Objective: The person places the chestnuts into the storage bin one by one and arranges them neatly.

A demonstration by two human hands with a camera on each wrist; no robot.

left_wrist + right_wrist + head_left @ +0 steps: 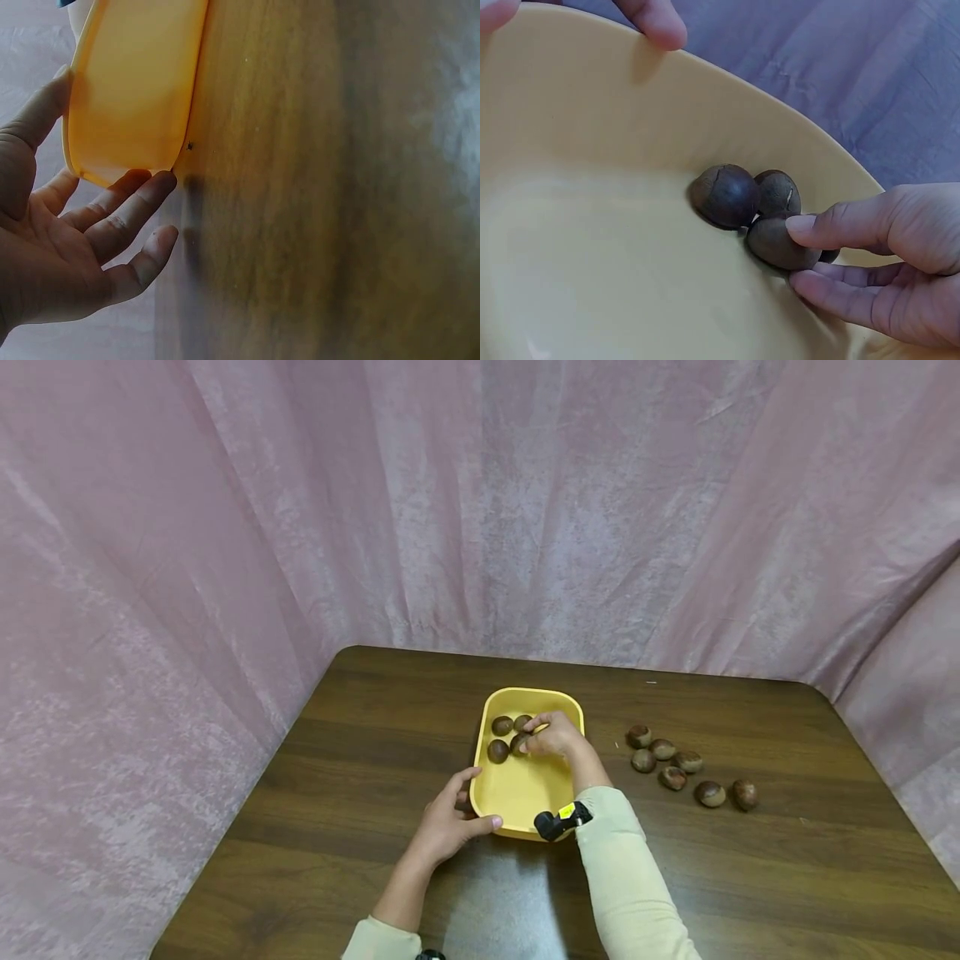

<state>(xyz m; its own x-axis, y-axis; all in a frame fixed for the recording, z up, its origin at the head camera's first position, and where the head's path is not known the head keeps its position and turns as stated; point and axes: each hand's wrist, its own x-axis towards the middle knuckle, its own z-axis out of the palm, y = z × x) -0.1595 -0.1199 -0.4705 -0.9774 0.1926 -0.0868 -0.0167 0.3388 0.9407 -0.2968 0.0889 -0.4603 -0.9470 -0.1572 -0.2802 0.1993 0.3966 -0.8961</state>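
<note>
While left hand (444, 831) grips yellow tray (517, 793) — right hand (557, 739) pinches chestnut (774, 244) inside.

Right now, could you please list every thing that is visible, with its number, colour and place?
Tray: one, yellow, on the table.
Chestnuts in the tray: four, brown, in its far half.
Loose chestnuts: seven, brown, on the table, right of the tray.
Table: one, dark brown, beneath the tray.
Curtain: count unclear, pink, around the table.
Wrist devices: two, black, one per wrist.
Sleeves: two, pale green, on the forearms.
Left hand: one, bare, holding the tray's near left corner.
Right hand: one, bare, inside the tray, pinching a chestnut.
</note>
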